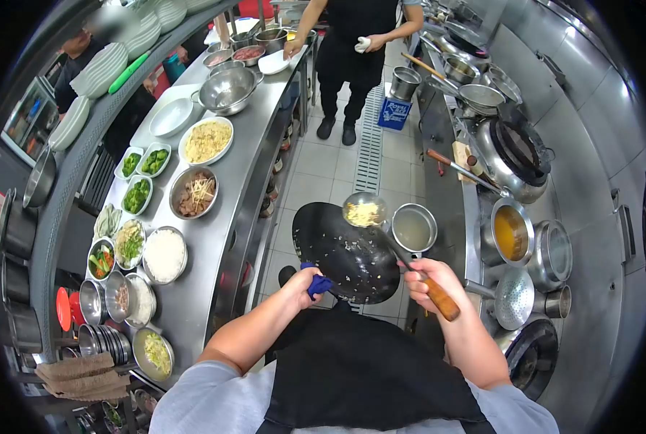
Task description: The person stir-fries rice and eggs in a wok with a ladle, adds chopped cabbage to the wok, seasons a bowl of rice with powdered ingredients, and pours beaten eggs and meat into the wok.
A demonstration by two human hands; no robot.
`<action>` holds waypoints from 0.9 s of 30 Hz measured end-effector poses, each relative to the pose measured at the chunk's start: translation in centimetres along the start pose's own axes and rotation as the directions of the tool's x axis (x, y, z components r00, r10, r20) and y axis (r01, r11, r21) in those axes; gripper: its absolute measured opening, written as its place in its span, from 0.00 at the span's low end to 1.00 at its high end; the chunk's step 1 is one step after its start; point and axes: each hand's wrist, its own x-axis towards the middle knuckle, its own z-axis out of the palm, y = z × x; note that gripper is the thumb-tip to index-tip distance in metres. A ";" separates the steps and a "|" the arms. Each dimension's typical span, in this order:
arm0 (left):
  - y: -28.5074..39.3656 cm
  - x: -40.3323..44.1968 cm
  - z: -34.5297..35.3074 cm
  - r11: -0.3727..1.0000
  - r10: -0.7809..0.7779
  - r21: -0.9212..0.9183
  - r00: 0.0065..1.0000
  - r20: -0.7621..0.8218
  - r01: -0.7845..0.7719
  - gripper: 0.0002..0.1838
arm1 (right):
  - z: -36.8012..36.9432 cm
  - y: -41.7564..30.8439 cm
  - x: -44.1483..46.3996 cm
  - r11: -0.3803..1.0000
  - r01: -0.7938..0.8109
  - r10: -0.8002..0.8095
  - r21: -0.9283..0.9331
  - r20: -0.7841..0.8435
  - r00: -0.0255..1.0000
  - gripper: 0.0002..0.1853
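Note:
My left hand (305, 287) is closed around a folded blue cloth (317, 282) at the near rim of a black wok (330, 246). The wok is tilted, with scattered rice-like bits stuck to its inside. In my right hand (433, 282) is the wooden handle of a ladle (410, 254). Its bowl holds pale yellow food (363, 213), perhaps fried rice, above the wok's far right edge. Just beyond my right hand is a metal pot (414, 228) with cloudy liquid; its short handle points toward my fingers. Whether they touch it I cannot tell.
On the left, a steel counter (240, 166) carries a plate of yellow rice (206, 141), a meat bowl (195, 192), and several vegetable bowls. At right, a stove line holds a pot of orange liquid (511, 233) and a strainer (514, 293). A co-worker (359, 58) stands ahead in the aisle.

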 end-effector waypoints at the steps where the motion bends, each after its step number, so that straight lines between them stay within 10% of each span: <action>1: 0.1 0.1 -0.2 1.000 -0.002 -0.005 1.000 -0.004 0.002 0.05 | -0.6 -0.1 -0.7 1.000 0.000 0.000 0.008 0.011 1.000 0.08; 7: 1.4 -3.7 -0.1 0.982 0.175 0.060 0.984 0.043 -0.177 0.10 | -0.7 -0.5 -3.1 0.992 0.063 -0.075 -0.110 -0.104 0.992 0.09; 10: -0.7 -5.5 -0.8 0.751 0.598 0.309 0.799 0.058 -0.584 0.20 | 0.6 -1.1 -0.6 0.956 0.049 -0.119 -0.289 -0.229 0.966 0.02; 13: -1.7 -4.2 -0.5 0.626 0.720 0.485 0.691 -0.060 -0.610 0.17 | 3.9 0.0 6.1 0.886 0.037 -0.145 -0.462 -0.199 0.969 0.23; 18: 6.7 -3.3 -1.0 0.872 0.475 0.151 0.880 -0.025 -0.466 0.09 | 13.3 -1.9 8.1 0.986 0.016 0.012 -0.164 0.171 0.985 0.12; 27: 7.1 -5.1 -4.7 0.969 0.245 -0.049 0.969 0.043 -0.242 0.12 | 28.5 -6.5 15.2 0.783 0.253 -0.035 -0.569 0.365 0.930 0.03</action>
